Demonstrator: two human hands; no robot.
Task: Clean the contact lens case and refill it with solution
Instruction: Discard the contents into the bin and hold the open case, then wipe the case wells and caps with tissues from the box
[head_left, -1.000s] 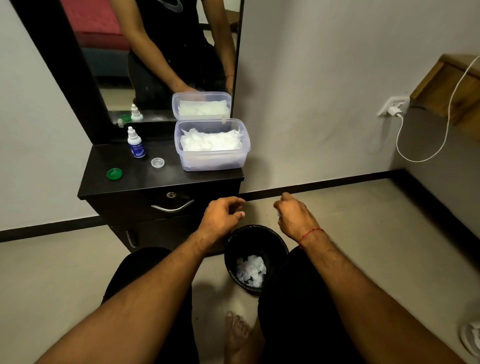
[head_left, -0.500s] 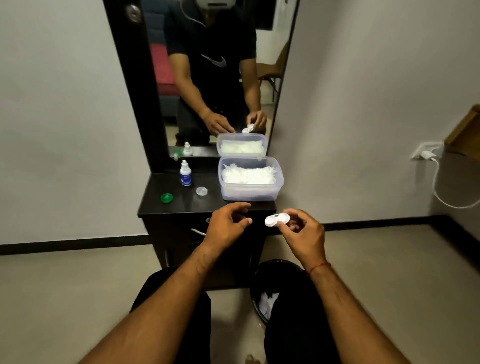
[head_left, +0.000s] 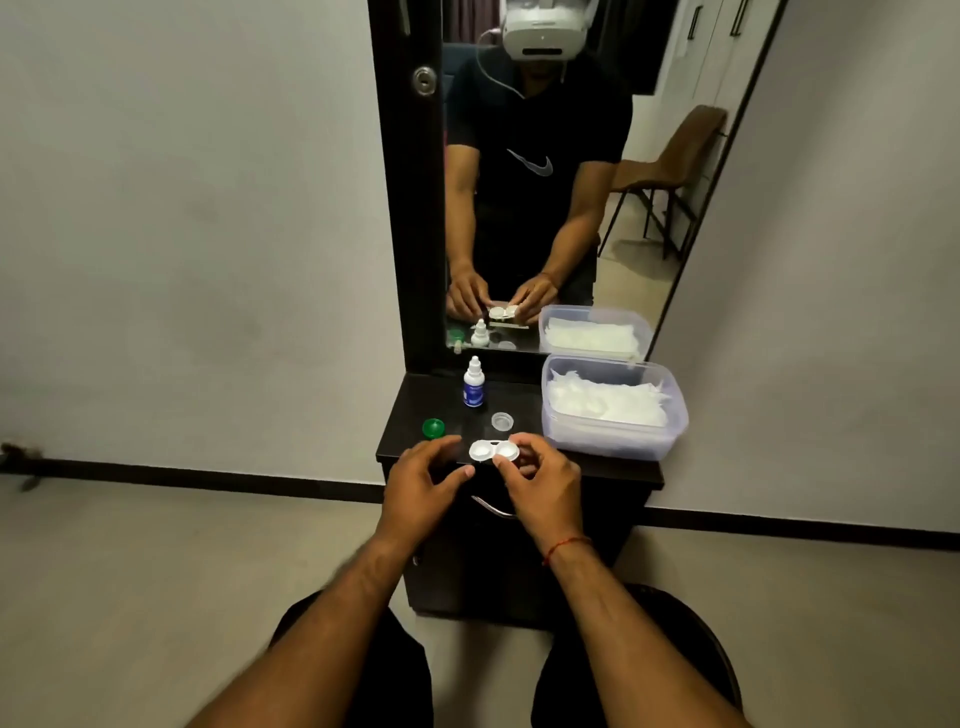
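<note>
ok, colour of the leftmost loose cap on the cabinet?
Green: the cap shows best in the head view.

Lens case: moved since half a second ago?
Yes. The lens case, in the right hand, went from before the dresser edge to over its top.

Home bedroom: dressing table (head_left: 410, 415), tall mirror (head_left: 571, 208), chair (head_left: 670, 171) reflected.

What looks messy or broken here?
Nothing looks spilled or broken. The lens case in the right hand has no caps on: the green cap and the clear cap lie loose on the dresser. The bottle stands upright.
</note>
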